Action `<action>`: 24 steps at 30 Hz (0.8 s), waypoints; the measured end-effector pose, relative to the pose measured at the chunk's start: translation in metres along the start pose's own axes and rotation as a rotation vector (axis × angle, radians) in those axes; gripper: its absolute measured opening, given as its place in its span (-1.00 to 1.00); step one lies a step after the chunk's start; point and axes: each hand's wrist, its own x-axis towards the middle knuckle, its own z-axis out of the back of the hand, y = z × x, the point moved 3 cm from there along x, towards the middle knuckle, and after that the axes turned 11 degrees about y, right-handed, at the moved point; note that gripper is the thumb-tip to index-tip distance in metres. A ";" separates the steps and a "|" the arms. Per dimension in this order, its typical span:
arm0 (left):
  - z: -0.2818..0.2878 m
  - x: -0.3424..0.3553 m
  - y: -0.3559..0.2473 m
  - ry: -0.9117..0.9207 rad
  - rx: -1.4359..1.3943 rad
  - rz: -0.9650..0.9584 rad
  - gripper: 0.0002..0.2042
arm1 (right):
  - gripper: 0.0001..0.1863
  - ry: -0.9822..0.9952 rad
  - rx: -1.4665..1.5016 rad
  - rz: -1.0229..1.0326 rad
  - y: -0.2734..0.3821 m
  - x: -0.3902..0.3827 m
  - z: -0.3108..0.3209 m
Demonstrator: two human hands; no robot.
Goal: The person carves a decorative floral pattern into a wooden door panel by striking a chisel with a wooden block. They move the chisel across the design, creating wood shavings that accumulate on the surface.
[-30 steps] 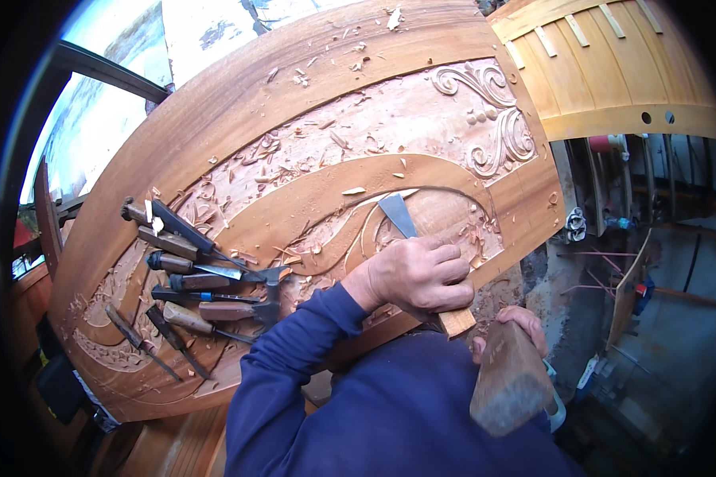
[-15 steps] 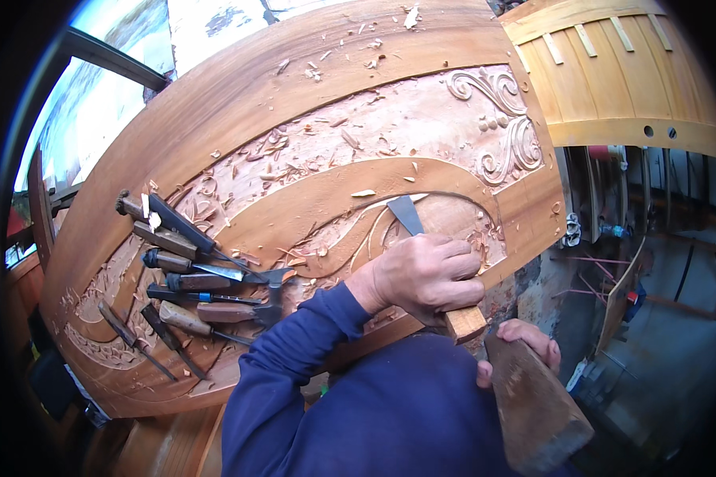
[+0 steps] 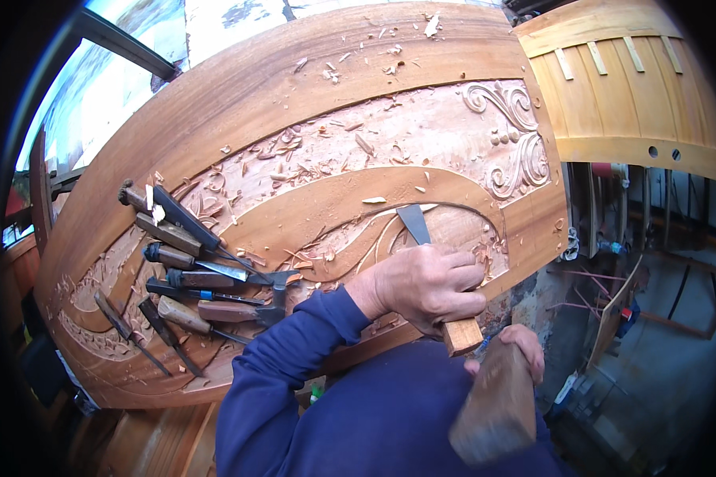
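My left hand (image 3: 431, 290) is wrapped round the wooden handle of a chisel (image 3: 414, 224). Its flat, flared blade rests on a carved curve of the wooden door panel (image 3: 294, 208), and the square handle end pokes out below my fist. Just right of that end, my right hand (image 3: 525, 348) grips a thick wooden block used like a mallet (image 3: 497, 405), slightly blurred at its lower end. The block is apart from the chisel handle. Pale shavings lie around the blade, and raised scrollwork (image 3: 517, 171) shows at the panel's right end.
Several carving tools (image 3: 195, 278) lie in a cluster on the panel's left part, with a hatchet-like steel head (image 3: 274, 296) among them. Wood chips (image 3: 286, 147) litter the recesses. A lighter slatted door (image 3: 628, 95) stands at the far right, above a cluttered floor (image 3: 660, 374).
The block has swung: its lower end now points down-left instead of down-right, and my right hand has shifted slightly left. The chisel stays at the same carved curve; the whole view has moved slightly.
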 end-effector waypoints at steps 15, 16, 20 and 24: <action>0.056 -0.015 -0.039 -0.352 0.470 0.195 -0.66 | -0.22 0.116 -0.149 -0.162 -0.016 -0.031 0.004; 0.047 -0.017 -0.040 -0.309 0.472 0.152 -0.67 | -0.17 0.015 -0.144 -0.120 -0.024 -0.046 -0.003; 0.002 0.000 -0.033 -0.121 0.352 -0.051 -0.73 | -0.06 0.112 0.133 -0.388 -0.045 -0.114 -0.014; -0.016 0.011 -0.016 -0.036 0.290 -0.101 -0.76 | -0.01 0.036 -0.070 -0.149 -0.018 -0.059 -0.005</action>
